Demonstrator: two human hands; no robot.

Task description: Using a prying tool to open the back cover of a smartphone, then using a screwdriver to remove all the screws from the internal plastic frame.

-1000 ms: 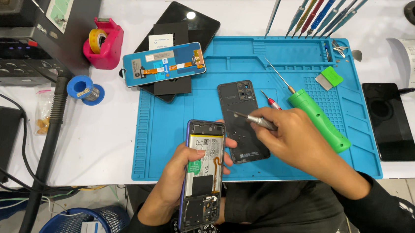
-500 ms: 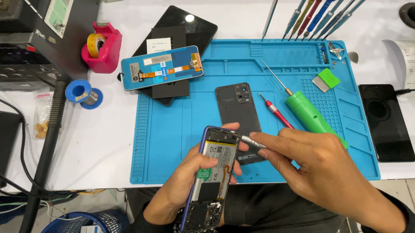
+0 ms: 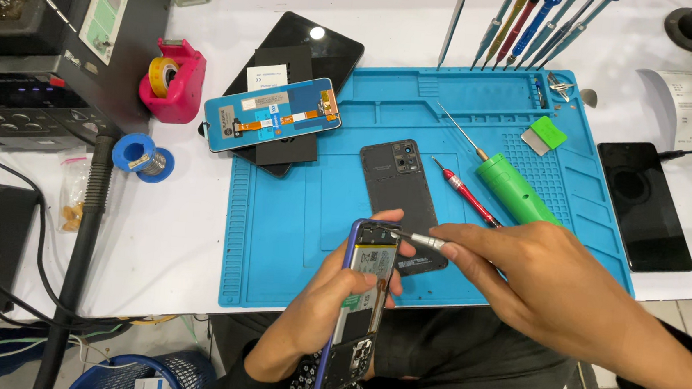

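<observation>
Opened phone under tool work.
Left hand (image 3: 329,300) grips the opened phone (image 3: 360,303); right hand (image 3: 544,288), moved in from the blue mat (image 3: 295,215), pinches a metal tool (image 3: 418,240) onto its top.

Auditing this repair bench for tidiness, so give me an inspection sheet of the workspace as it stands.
Surface: white table with blue repair mat.
Job's things: opened phone, silver tweezers at its upper end.
Clutter: black back cover, display panel, green screwdriver, red screwdriver, pink tape dispenser, solder spool.
Grippers: left hand grips the phone; right hand pinches the tweezers.
Cables: black leads at left.
Surroundings: blue basket below.
</observation>
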